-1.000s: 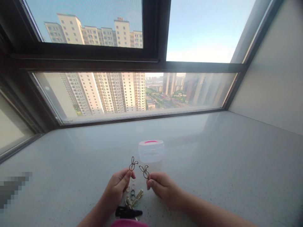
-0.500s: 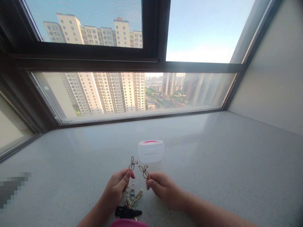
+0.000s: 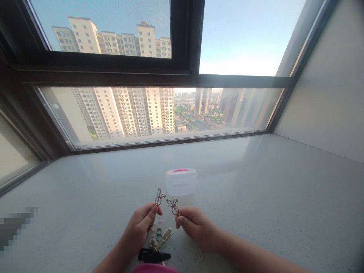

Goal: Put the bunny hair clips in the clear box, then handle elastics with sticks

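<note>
In the head view, the left hand (image 3: 140,226) pinches a small wire rabbit clip (image 3: 159,197) between thumb and fingertips, ears pointing up. The right hand (image 3: 195,226) is closed the same way on a second rabbit clip (image 3: 173,206), which leans a little to the left. The two clips are held just beside each other above the stone sill (image 3: 256,197), close but not touching.

Beneath and between the hands lies a small pile of clips and rings (image 3: 160,236), with a black clip (image 3: 153,256) nearer the person and a pink thing (image 3: 155,269) cut off by the lower edge. Just beyond the hands stands a clear plastic box (image 3: 181,182) with something pink at its lid. Behind it the window (image 3: 159,110) shows tall apartment blocks.
</note>
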`<state>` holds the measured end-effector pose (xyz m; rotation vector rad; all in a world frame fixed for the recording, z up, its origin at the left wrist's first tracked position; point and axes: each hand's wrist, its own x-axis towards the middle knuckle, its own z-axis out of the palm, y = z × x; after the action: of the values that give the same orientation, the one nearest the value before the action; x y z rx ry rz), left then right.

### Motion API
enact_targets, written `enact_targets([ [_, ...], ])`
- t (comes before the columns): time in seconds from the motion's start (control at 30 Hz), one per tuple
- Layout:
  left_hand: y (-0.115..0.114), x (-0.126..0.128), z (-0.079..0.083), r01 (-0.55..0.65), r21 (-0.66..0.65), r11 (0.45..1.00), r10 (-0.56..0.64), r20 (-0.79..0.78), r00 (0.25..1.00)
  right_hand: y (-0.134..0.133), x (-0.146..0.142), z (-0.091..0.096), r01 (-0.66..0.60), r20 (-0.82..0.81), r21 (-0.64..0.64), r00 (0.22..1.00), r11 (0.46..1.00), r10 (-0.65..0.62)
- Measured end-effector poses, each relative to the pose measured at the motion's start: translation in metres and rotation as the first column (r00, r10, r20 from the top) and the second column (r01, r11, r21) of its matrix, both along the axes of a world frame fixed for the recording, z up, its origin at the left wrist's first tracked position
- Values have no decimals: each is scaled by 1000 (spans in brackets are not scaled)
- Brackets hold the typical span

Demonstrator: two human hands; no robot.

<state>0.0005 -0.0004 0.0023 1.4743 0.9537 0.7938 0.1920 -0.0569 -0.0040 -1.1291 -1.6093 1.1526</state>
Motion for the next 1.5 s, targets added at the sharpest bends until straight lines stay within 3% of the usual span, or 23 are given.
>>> enact_targets([
  [1.0,0,0,0,7,30,1000,-7,-18,1000,-1,1,6,-10,4,1,1000,1000,10],
  [1.5,0,-1,-1,14,42,999,-13,-11,1000,0,1,-2,-14,-9,-2,1000,1000,14],
])
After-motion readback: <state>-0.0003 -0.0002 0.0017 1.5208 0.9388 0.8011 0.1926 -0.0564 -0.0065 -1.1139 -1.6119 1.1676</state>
